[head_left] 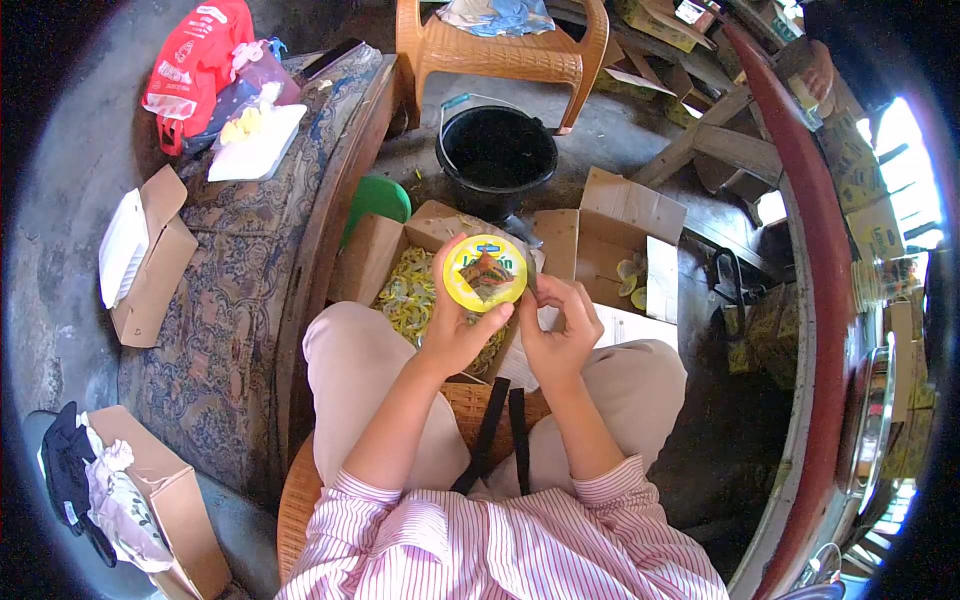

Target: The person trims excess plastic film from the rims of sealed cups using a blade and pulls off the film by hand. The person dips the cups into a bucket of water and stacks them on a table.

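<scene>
The left hand [455,325] holds a round yellow lid [485,273] upright above the near box, its fingers curled round the left edge and the thumb at the bottom; the right hand [560,325] has its thumb and fingertips narrowed together at the lid's right edge — whether they grip a thin piece there, I cannot tell. The lid carries green lettering and a dark picture in the middle; what lies behind it is hidden. The near box [362,268], open on the floor [400,150] in front of the knees, holds a heap of yellow and white pieces. The far box [605,235], just to its right, has a few round yellow-printed pieces by its right side. Beyond the near box's back edge stands a black bucket [497,150] with a raised handle, its inside too dark to read. Near the far edge of the patterned bench [265,225], yellow pieces sit on a white tray [245,160] — a red bag [200,65] is beside it.
</scene>
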Available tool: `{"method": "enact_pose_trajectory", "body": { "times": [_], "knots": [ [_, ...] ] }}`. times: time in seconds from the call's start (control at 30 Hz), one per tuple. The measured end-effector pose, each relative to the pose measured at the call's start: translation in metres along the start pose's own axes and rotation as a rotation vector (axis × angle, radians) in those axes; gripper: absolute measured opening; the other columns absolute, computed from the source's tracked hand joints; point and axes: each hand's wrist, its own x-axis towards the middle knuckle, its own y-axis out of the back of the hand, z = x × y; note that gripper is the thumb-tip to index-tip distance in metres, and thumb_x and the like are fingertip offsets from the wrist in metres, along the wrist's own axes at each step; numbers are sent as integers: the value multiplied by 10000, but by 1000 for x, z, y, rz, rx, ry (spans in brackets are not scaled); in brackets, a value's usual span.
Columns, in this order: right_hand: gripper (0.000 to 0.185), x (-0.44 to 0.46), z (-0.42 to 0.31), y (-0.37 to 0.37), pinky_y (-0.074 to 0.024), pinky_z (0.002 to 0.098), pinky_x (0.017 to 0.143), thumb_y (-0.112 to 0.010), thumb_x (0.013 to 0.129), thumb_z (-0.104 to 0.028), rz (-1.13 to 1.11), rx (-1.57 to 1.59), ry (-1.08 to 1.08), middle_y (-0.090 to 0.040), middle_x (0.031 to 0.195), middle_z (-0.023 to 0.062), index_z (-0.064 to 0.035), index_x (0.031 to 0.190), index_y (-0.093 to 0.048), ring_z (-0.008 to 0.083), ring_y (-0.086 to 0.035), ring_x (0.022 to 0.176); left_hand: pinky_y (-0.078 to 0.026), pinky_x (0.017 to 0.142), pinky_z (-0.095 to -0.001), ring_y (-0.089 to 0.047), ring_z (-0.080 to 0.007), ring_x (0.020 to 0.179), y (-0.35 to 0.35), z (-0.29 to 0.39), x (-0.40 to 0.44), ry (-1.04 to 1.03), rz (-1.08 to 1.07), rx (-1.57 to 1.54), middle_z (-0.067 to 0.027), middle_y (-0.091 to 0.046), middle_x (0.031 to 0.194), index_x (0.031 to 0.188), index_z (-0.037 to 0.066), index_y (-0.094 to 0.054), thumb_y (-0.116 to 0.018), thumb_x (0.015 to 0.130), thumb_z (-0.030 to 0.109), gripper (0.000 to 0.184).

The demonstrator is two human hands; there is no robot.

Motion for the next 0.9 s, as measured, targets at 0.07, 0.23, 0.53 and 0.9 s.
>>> {"method": "enact_pose_trajectory", "body": {
  "times": [0.07, 0.23, 0.53, 0.9],
  "knots": [
    [202, 0, 0, 0, -483, 236, 569, -644, 667, 90, 10, -7, 0, -608, 767, 104, 20, 852, -605, 142, -594, 626, -303, 996, -364, -404, -226, 1154, -1, -1, -1, -1, -1, 33, -145, -365, 1243, 1345, 39, -98, -660, 750, 136, 824],
    [231, 2, 0, 1, -485, 257, 575, -642, 653, 88, 23, -16, -8, -616, 763, 110, -1, 864, -613, 170, -600, 619, -299, 995, -366, -393, -232, 1160, -1, 0, -1, 12, -42, 53, -147, -356, 1246, 1338, 42, -112, -672, 744, 145, 823],
    [262, 6, 5, 4, -481, 256, 575, -633, 644, 93, 13, -35, 9, -613, 768, 114, 1, 889, -610, 182, -596, 620, -316, 981, -350, -403, -218, 1132, -4, 4, -2, 15, -111, 100, -135, -367, 1210, 1322, 41, -136, -678, 738, 142, 803],
    [210, 4, 2, 3, -492, 249, 576, -637, 666, 88, 5, 63, -103, -614, 752, 102, 5, 858, -610, 153, -612, 628, -388, 920, -331, -453, -201, 1082, -3, 5, 2, 2, 66, 74, -123, -375, 1140, 1201, 63, -174, -783, 620, 118, 843]
  ]
}}
